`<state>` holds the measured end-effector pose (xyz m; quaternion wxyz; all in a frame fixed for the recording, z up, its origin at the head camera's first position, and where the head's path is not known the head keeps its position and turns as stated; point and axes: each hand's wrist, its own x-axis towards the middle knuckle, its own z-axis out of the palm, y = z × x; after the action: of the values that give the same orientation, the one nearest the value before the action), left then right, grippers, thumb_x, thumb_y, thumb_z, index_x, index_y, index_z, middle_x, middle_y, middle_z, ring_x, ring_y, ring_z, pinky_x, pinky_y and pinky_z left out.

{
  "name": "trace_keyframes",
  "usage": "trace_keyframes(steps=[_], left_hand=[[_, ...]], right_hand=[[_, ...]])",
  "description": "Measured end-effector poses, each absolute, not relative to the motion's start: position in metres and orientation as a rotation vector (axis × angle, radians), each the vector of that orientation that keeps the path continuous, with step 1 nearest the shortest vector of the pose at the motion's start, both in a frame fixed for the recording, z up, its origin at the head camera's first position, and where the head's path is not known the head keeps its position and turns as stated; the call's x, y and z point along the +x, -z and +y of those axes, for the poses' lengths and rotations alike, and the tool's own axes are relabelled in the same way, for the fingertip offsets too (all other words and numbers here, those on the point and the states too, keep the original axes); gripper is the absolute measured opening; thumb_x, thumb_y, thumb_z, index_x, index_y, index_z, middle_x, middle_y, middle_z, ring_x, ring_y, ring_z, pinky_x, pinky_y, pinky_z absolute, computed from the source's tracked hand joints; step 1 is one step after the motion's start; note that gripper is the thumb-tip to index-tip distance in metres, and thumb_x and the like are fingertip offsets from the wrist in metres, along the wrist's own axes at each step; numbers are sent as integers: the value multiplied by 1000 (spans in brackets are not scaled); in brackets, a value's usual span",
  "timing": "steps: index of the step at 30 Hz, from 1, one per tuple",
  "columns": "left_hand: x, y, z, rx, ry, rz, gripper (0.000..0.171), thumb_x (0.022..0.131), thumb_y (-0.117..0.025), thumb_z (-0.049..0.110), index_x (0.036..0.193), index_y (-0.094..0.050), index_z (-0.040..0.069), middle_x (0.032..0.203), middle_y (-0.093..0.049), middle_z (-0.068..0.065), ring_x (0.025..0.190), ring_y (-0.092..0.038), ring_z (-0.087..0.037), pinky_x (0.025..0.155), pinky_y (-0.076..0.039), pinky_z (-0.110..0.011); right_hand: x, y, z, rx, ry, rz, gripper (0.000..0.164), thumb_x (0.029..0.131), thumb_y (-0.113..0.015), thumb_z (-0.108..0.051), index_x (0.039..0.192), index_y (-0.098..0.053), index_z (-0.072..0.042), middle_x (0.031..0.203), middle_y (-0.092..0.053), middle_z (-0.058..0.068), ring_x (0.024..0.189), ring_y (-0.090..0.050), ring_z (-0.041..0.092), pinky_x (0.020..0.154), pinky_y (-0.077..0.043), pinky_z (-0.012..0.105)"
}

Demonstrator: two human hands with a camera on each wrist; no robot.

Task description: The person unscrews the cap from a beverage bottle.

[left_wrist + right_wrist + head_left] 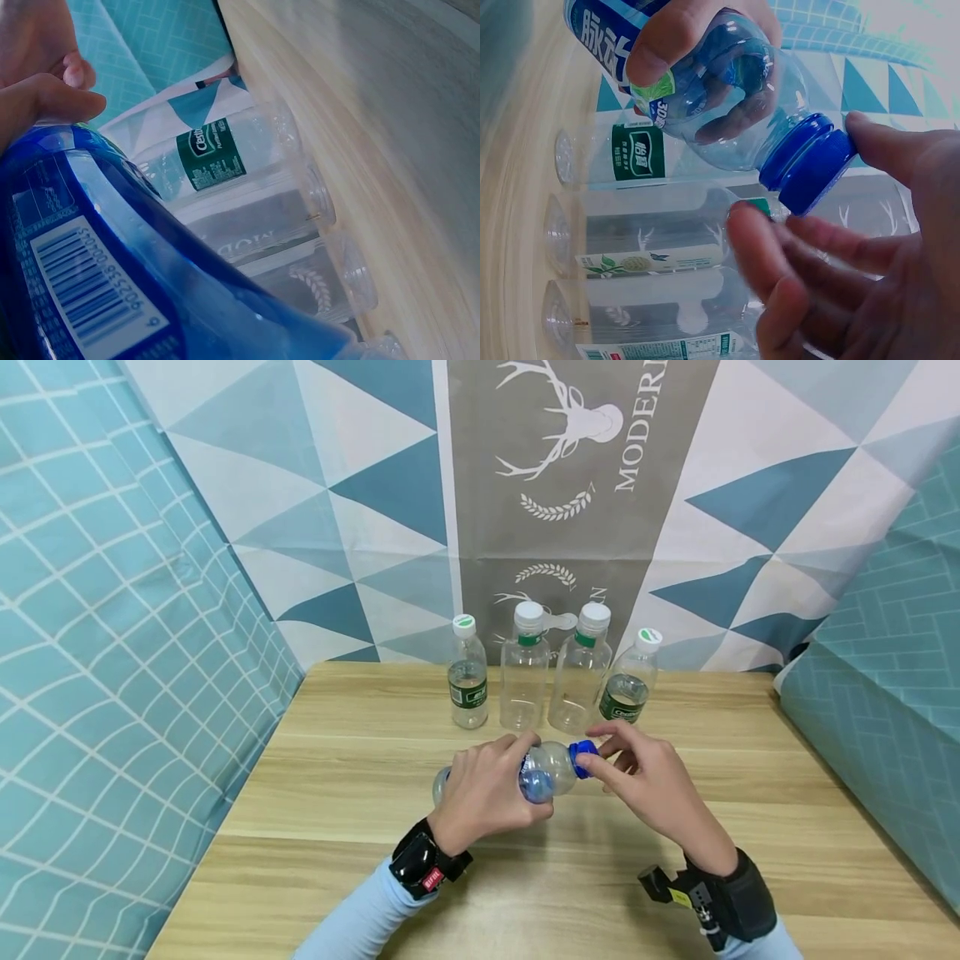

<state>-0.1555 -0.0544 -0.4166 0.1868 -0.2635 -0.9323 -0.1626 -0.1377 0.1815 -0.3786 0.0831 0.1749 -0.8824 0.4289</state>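
Note:
My left hand (487, 781) grips a clear plastic drink bottle (558, 767) with a blue label, lying nearly level above the table. Its blue cap (582, 759) points right. Thumb and index fingertip of my right hand (651, 781) are at opposite edges of the cap, with the other fingers loosely bent below it in the right wrist view. The cap (816, 169) sits on the neck there. Close up in the left wrist view, the blue label (90, 285) bears a barcode. My left palm and fingers cover much of the bottle's middle.
Behind my hands stand two bottles with green labels, one at the left (468, 685) and one at the right (628, 681). Between them are two clear, white-capped bottles (524, 681) (579, 681). The wooden table (337, 785) meets a patterned backdrop (390, 468).

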Motion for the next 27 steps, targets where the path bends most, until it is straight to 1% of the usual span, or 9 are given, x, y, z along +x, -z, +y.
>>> trace_keyframes(steps=[4,7,10,14,16,19,23,27], left_hand=[[-156,415,-55,-742,469,-2620,75,62,-86,61,123,-60,26,91,-72,5,64,-64,-11,49,-45,-21],[-156,414,-55,-751,501,-2629,74,62,-85,61,122,-60,26,92,-73,6,64,-63,-10,49,-44,-21],[-155,412,-55,-761,558,-2656,72,62,-85,60,121,-60,27,92,-73,7,64,-62,-9,49,-42,-20],[-156,411,-55,-783,618,-2682,71,63,-84,61,121,-60,27,91,-73,9,64,-61,-8,50,-42,-19],[-156,411,-54,-793,644,-2682,70,63,-84,60,120,-61,27,91,-73,9,64,-61,-7,50,-42,-19],[-158,412,-54,-788,674,-2673,68,63,-84,59,118,-61,27,89,-72,10,64,-61,-7,50,-43,-19],[-160,412,-56,-752,701,-2665,67,61,-85,57,117,-63,26,89,-72,9,66,-61,-8,50,-43,-20],[-160,410,-58,-725,721,-2674,67,61,-85,55,118,-64,27,92,-74,8,68,-63,-9,52,-44,-21]], right_hand=[[-137,376,182,484,-1349,-2704,29,97,-72,-29,115,-68,-7,82,-70,4,60,-65,17,53,-53,26],[-137,376,185,558,-1331,-2682,28,97,-73,-26,117,-69,-7,82,-68,3,60,-63,16,54,-53,25],[-138,376,190,680,-1270,-2629,30,94,-76,-18,122,-70,-10,89,-71,2,61,-60,10,54,-52,25],[-137,376,197,834,-1191,-2544,38,88,-80,-8,125,-71,-16,106,-73,0,66,-57,4,57,-51,22],[-136,375,200,891,-1183,-2492,42,86,-81,-3,124,-72,-17,111,-72,0,67,-56,4,59,-51,21],[-136,372,204,924,-1166,-2441,46,82,-82,2,123,-72,-18,112,-72,1,67,-56,4,59,-52,20],[-135,369,222,787,-1047,-2505,44,83,-84,-3,123,-71,-15,107,-73,3,65,-58,2,55,-52,22],[-136,374,253,532,-884,-2652,42,85,-84,-15,125,-70,-13,108,-75,10,66,-60,0,54,-51,23]])
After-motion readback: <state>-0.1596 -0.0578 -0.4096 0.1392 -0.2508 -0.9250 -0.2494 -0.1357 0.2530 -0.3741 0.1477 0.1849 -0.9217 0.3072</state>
